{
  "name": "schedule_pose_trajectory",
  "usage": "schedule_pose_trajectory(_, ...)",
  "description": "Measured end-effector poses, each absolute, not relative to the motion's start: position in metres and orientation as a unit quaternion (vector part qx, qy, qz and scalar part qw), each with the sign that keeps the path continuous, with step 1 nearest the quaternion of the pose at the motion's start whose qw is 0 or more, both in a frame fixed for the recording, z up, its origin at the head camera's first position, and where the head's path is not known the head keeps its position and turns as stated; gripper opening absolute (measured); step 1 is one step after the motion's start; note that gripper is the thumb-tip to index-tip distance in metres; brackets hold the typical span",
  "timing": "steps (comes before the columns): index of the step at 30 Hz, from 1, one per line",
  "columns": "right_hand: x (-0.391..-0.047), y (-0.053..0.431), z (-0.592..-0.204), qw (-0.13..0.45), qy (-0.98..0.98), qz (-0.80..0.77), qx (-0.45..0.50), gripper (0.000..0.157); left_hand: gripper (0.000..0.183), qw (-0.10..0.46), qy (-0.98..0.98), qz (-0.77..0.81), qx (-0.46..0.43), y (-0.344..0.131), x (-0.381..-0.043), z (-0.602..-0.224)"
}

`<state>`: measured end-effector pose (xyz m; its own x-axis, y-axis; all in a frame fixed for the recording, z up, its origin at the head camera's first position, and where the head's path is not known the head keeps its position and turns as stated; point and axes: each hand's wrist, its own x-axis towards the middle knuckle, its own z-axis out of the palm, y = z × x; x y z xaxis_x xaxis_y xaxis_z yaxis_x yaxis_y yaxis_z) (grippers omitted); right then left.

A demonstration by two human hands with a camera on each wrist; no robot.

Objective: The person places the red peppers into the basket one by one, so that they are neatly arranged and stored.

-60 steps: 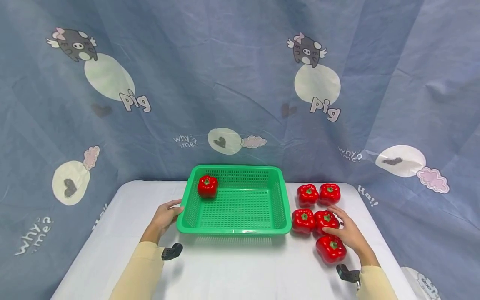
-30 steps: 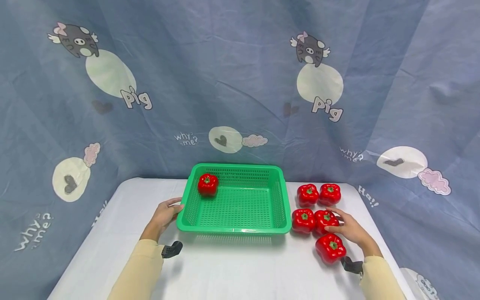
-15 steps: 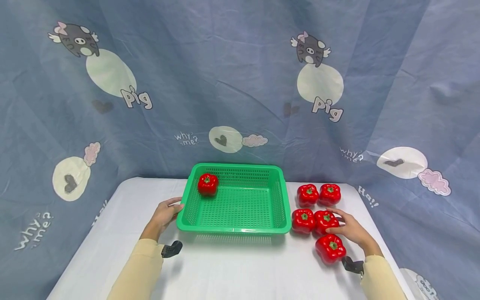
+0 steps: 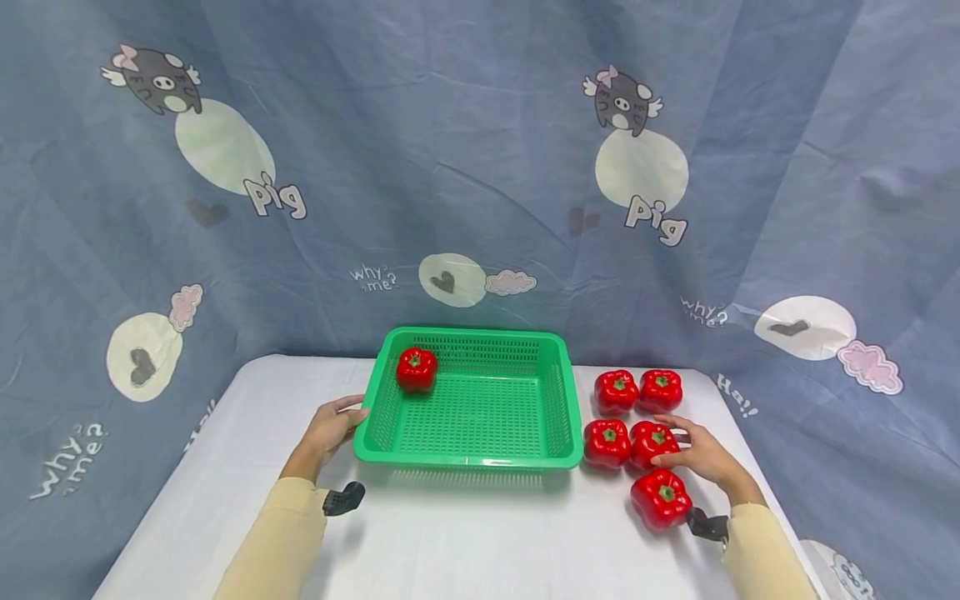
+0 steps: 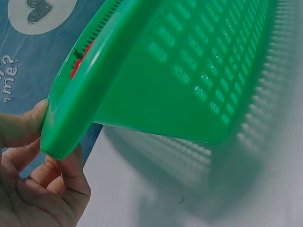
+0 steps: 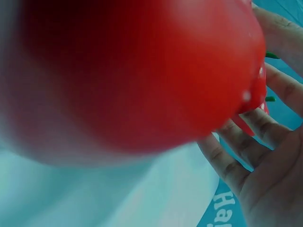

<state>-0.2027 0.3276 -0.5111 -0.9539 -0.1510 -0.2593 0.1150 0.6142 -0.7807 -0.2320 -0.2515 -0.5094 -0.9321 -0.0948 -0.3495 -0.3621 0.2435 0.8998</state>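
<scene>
My left hand [image 4: 330, 429] pinches the left rim of a green plastic basket [image 4: 468, 461]; in the left wrist view the thumb lies above the rim [image 5: 66, 127] and the fingers bend beneath it. One red bell pepper [image 4: 416, 371] sits in the basket's far left corner. On the right, my right hand [image 4: 701, 458] grips a red bell pepper [image 4: 651, 450] in the middle of a group, thumb on its near side and fingers at its far side. A nearer bell pepper [image 4: 662, 502] fills much of the right wrist view and hides the fingertips there.
Bell peppers stand close about the held one: one to its left [image 4: 606, 446] beside the basket, two behind, the left one [image 4: 615, 392] and the right one [image 4: 660, 390]. A white-covered table [image 4: 480, 542] lies beneath, with a blue printed curtain [image 4: 480, 167] behind it.
My right hand and wrist have shifted slightly to the right since the first frame, then stay almost still. My left hand, the basket and the bell peppers keep their places.
</scene>
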Motion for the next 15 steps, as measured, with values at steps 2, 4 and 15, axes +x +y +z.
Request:
schedule_pose_trajectory(2,-0.2028,0.3279,-0.511,0.155,0.886,-0.436,-0.003,0.083,0.049,0.112,0.78,0.599,-0.145,-0.2515,-0.2318,-0.509)
schedule_pose_trajectory(4,-0.2032,0.3285,-0.5114,0.158,0.887,-0.433,0.0,0.083,0.049,0.113,0.78,0.599,-0.144,-0.2515,-0.2317,-0.5083)
schedule_pose_trajectory(15,-0.2054,0.3303,-0.5113,0.164,0.883,-0.439,-0.019,0.08,0.05,0.114,0.783,0.594,-0.143,-0.2511,-0.2301,-0.5063)
